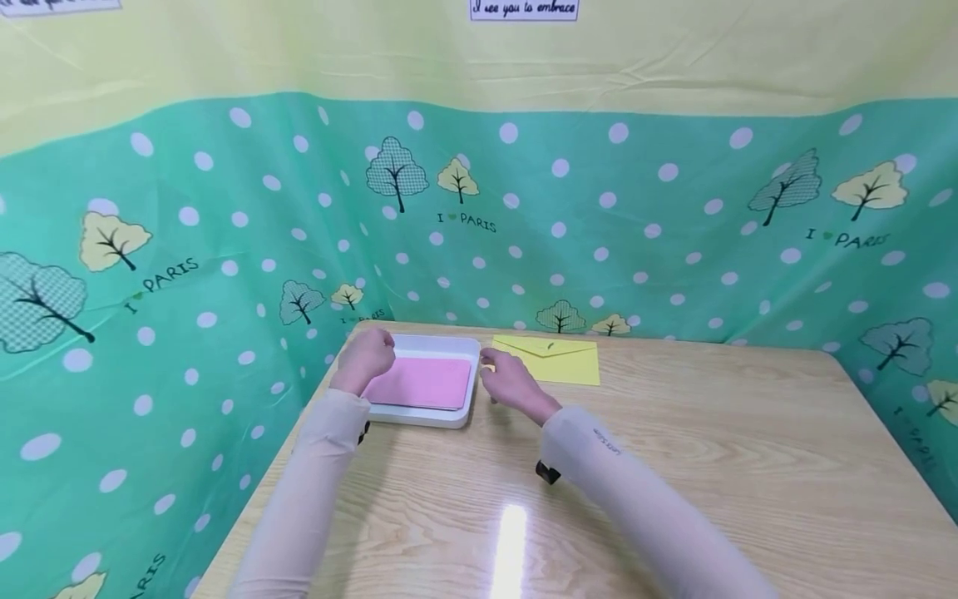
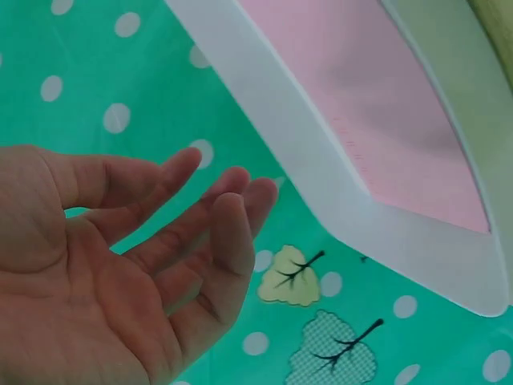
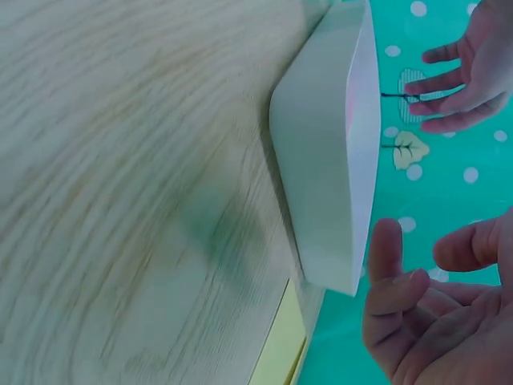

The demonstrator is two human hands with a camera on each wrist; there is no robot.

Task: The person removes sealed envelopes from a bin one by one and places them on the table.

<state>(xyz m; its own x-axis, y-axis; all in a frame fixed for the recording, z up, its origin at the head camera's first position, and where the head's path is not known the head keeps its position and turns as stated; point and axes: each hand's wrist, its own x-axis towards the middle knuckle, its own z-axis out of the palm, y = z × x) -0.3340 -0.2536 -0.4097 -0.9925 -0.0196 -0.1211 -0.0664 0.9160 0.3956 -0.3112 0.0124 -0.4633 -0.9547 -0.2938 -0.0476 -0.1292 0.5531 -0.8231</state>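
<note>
A white shallow tray (image 1: 427,418) stands at the far left of the table, with a flat pink paper piece (image 1: 422,383) lying in it. Over the tray's left end hovers my left hand (image 1: 367,359), its fingers loosely bent and apart from the rim, as the left wrist view shows. Just off the tray's right side is my right hand (image 1: 516,384), fingers loosely curled with nothing between them in the right wrist view. Behind that hand, a yellow envelope (image 1: 561,363) lies flap side up, partly covered by the hand in the head view.
The wooden table (image 1: 711,449) extends to the right and toward me. A green dotted curtain (image 1: 644,216) with printed trees hangs close behind the table and along its left side. Light reflects off the tabletop near the front.
</note>
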